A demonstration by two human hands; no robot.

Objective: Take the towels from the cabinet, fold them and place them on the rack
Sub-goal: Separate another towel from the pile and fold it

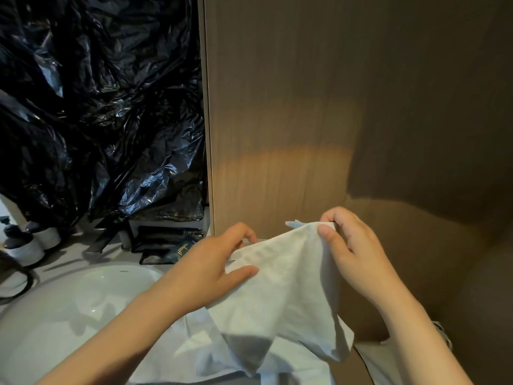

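A small white towel point(286, 290) hangs in the air in front of me, held up by both hands. My left hand point(213, 262) grips its left upper edge, thumb on the front of the cloth and fingers curled behind. My right hand point(352, 248) pinches the top right corner between thumb and fingers. The towel's lower part droops in loose folds. Behind it stands a tall wooden cabinet panel point(291, 120). No rack is in view.
A white sink basin point(83, 301) lies at lower left, with a dark faucet point(102, 240) behind it. Bottles with dark pump tops point(25, 243) stand at far left. Black plastic sheeting point(97, 107) covers the wall above. Black packets point(166, 240) lie on the counter.
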